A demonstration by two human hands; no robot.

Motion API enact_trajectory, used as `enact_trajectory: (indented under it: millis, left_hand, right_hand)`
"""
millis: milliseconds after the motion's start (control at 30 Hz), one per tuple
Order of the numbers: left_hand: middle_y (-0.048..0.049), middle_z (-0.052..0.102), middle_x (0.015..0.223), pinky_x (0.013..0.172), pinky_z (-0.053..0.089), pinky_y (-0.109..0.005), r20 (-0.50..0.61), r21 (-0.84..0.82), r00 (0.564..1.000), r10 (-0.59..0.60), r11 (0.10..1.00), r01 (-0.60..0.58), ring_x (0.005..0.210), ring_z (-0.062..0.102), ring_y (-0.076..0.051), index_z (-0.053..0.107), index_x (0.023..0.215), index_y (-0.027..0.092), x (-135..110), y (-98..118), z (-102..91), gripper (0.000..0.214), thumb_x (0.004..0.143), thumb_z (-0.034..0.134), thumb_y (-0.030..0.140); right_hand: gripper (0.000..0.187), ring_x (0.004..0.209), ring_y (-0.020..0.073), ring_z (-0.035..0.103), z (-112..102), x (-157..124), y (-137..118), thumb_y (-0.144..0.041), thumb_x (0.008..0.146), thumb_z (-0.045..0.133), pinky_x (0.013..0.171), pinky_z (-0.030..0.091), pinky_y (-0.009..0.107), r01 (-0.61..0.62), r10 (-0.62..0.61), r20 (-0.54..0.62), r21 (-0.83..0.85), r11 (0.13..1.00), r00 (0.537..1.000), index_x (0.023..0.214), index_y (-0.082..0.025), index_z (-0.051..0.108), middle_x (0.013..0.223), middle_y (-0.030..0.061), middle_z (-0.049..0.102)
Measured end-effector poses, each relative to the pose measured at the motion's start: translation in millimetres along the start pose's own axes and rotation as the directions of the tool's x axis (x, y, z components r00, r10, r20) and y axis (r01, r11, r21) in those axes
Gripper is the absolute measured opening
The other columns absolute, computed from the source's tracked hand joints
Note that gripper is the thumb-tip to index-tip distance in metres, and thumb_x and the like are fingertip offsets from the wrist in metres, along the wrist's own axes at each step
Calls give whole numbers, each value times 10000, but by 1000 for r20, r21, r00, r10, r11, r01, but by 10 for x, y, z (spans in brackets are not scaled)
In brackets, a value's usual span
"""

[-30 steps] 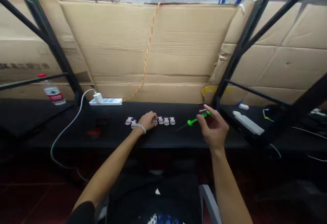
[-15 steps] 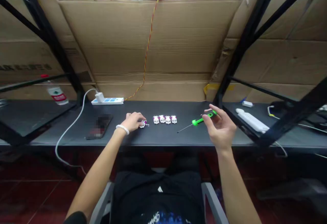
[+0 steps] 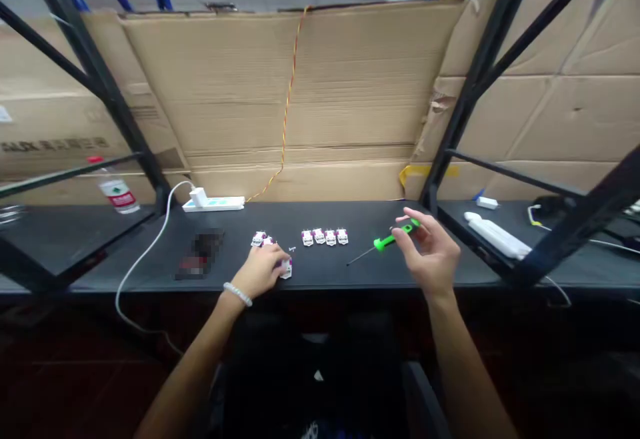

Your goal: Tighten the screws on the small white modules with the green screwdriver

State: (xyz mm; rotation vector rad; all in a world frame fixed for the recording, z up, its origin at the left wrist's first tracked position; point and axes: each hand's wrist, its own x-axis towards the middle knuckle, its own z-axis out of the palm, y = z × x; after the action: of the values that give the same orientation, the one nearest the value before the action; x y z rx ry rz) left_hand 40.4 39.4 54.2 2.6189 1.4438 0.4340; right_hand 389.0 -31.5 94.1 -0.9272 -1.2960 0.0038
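Reaching over a long, flat black tabletop, the left hand has its fingertips gripping a small, blocky white-and-purple piece close to the front edge. The hand covers part of it, and I cannot tell whether it rests on the surface or is slightly lifted. A pale beaded bracelet circles that wrist. Just beyond the knuckles lie two similar white-and-purple blocks, close together and partly hidden by the hand. A tiny pale fragment lies just beside the fingers, too small to identify.

Farther right, apart from the left hand, four matching white-and-purple units form a short side-by-side row. The right hand grasps a bright green-handled screwdriver with a thin metal shaft, thumb and fingers around the handle; it slants, its tip pointing down and left, to the right of the row.

Toward the back stands a long white power strip with a white cube-shaped plug at its left end; a white cable curves from the plug over the front edge. Behind everything rises a brown corrugated cardboard wall.
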Motion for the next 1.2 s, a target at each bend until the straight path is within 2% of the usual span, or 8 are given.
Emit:
enact_trajectory:
  millis: [200, 300, 400, 500, 600, 833, 1200]
  left_hand:
    - [-110, 740, 1207, 1049, 472, -447, -19, -91, 996, 89, 992, -90, 1166, 662, -300, 765, 1145, 209, 220, 296, 155, 224, 944, 670, 236]
    - [-92, 744, 1201, 1057, 489, -424, -82, -153, 992, 101, 982, -112, 1166, 665, -282, 768, 1138, 212, 350, 239, 143, 217, 944, 691, 272]
    - [-88, 762, 1104, 1038, 514, -373, -201, -171, 979, -24, 985, -11, 1092, 694, -245, 786, 1038, 187, 439, 54, 85, 199, 978, 597, 200]
    - [-81, 784, 1052, 1007, 537, -363, -144, -117, 983, -116, 988, 100, 1040, 721, -247, 799, 978, 188, 485, -97, 80, 211, 929, 602, 132]
    - [-83, 795, 1033, 989, 549, -351, -66, -96, 991, -114, 990, 107, 1024, 738, -249, 807, 961, 192, 508, -136, 147, 212, 911, 614, 121]
    - [-118, 784, 1044, 977, 542, -355, -56, -26, 989, -137, 990, 136, 1026, 731, -263, 804, 942, 170, 571, -77, 249, 202, 921, 606, 136]
    - [-114, 800, 959, 934, 544, -367, -15, 18, 988, -153, 988, 154, 973, 742, -270, 791, 872, 179, 497, -121, 158, 233, 857, 587, 69]
  right_hand:
    - [377, 880, 216, 747, -11, 3, 3, -332, 875, 797, 810, 646, 382, -1, 2, 19, -12, 1000, 1000, 1236, -238, 739, 1035, 62, 753]
    - [381, 890, 218, 744, -24, 11, -13, -331, 872, 800, 815, 641, 383, -2, 3, 15, -25, 1000, 1000, 1237, -237, 740, 1040, 65, 752]
    - [380, 893, 221, 742, -21, 21, -33, -329, 868, 803, 824, 638, 387, 10, -10, 3, -34, 999, 1000, 1232, -243, 742, 1034, 62, 753]
    - [371, 868, 214, 742, -6, 31, -47, -334, 872, 796, 799, 642, 380, 25, -25, -3, -25, 999, 1000, 1226, -239, 740, 1021, 60, 753]
    - [357, 874, 214, 739, 3, 37, -57, -337, 875, 791, 777, 643, 373, 31, -31, 12, -30, 999, 999, 1214, -235, 742, 1017, 64, 751]
    - [367, 878, 215, 742, -21, 35, -53, -323, 872, 799, 789, 641, 377, 31, -31, 5, -28, 999, 1000, 1225, -244, 737, 1022, 61, 753]
    - [358, 860, 208, 740, -8, 40, -79, -306, 870, 798, 747, 636, 355, 37, -37, 27, -15, 999, 999, 1216, -239, 737, 1017, 61, 751]
